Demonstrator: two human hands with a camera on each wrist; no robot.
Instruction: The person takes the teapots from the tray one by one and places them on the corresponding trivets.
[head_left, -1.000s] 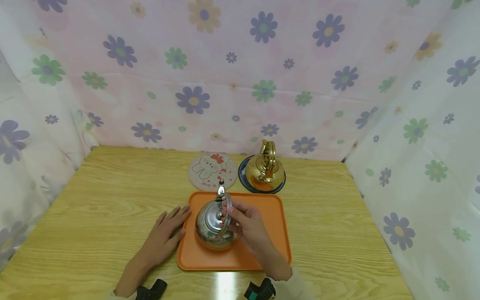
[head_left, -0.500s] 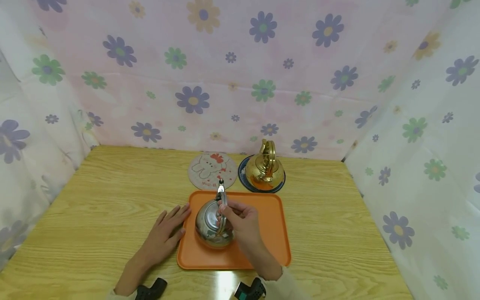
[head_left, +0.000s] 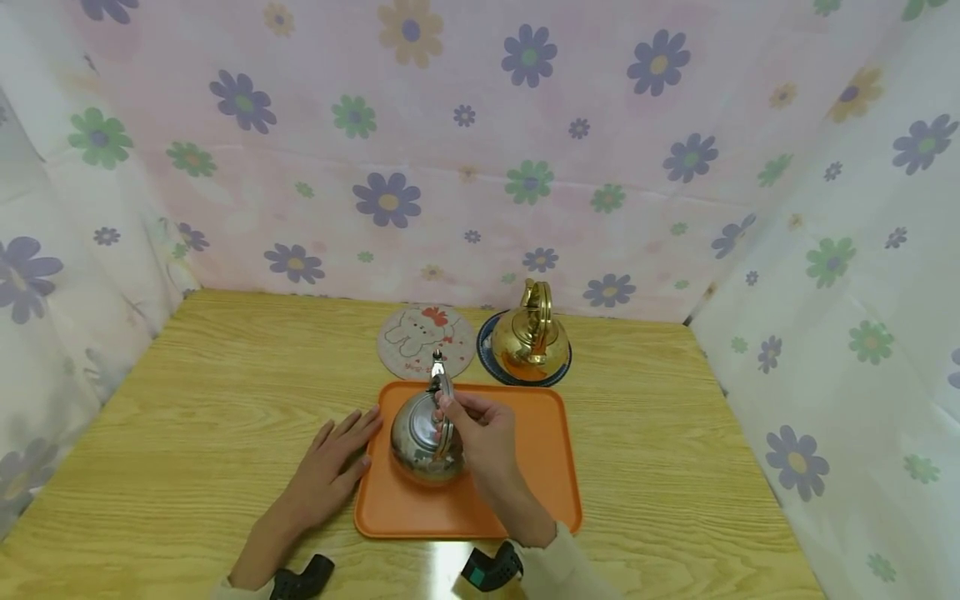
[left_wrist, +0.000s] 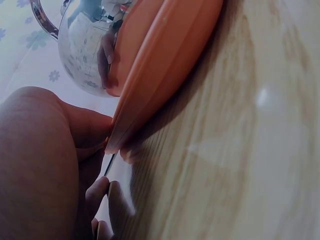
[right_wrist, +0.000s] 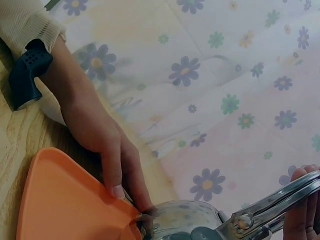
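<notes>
Left hand: the left hand (head_left: 326,473) lies flat on the worktop (head_left: 187,400) in the lower left of the head view, fingers straight, fingertips against the left rim of the orange tray (head_left: 547,467); it holds nothing.
Silver kettle: the silver kettle (head_left: 422,442) is at the centre of the head view, over the left half of the tray, spout towards the far wall.
Right hand: the right hand (head_left: 480,437) has its fingers curled round the kettle's raised handle (head_left: 442,408), just right of the kettle's middle.
Done so far: judging by how things lie, the kettle is gripped and the tray steadied; whether the kettle has left the tray floor I cannot tell.
Left to do: the round mat with a cartoon print (head_left: 425,340), beyond the tray in the upper middle, carries nothing; the gold kettle (head_left: 529,337) to its right already stands on a dark mat (head_left: 486,337).
Hidden: the kettle's base and its contact with the tray are covered by its own body in the head view.
Cut off: the right wrist view shows only the top of the kettle and part of the handle at the lower edge.
Hard to make out: the left wrist view is filled by the palm and the tray rim, with the kettle a distorted reflection in the upper left.
</notes>
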